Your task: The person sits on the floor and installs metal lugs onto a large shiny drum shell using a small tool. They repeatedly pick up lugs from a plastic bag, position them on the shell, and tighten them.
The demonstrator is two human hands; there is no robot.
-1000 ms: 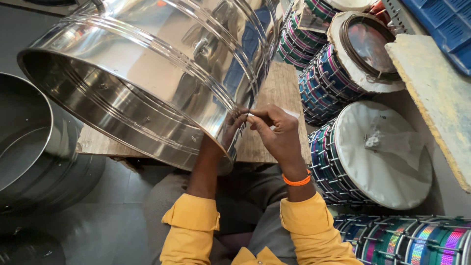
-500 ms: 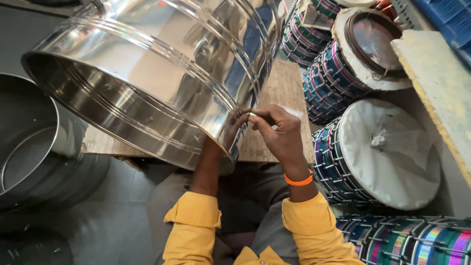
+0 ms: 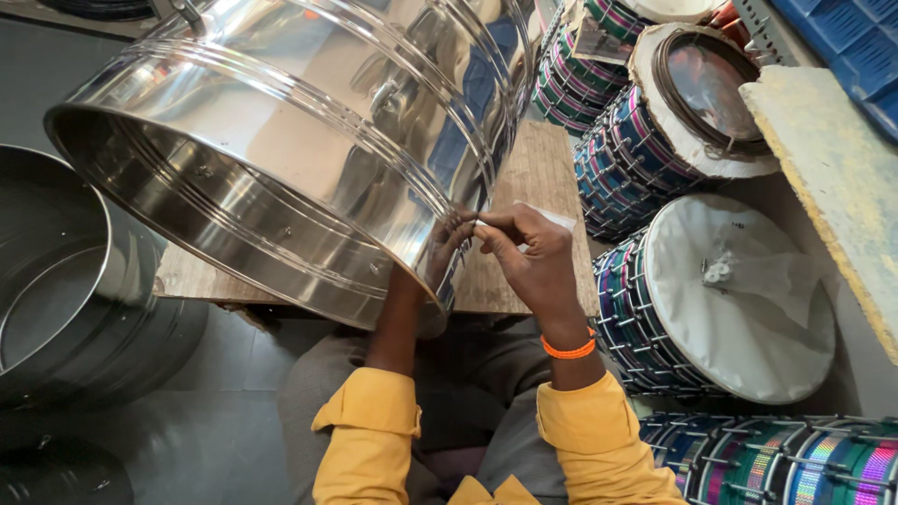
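- Over on the far left, a second open steel drum shell [image 3: 56,290] sits on the grey floor [image 3: 215,421], dull inside.
- A wooden board [image 3: 538,182] lies at the centre, grain running away from the camera.
- On the right, a drum with a white skin and blue-purple lacing [image 3: 730,295] lies on its side.
- Just above it, a drum with a dark round head in a ragged white rim [image 3: 697,98].
- Top centre, stacked multicoloured striped drums [image 3: 571,79].
- Bottom right, shiny rainbow-banded drums [image 3: 795,463].
- A pale foam-edged slab [image 3: 832,182] leans at the right edge, with a blue plastic crate [image 3: 856,42] above.
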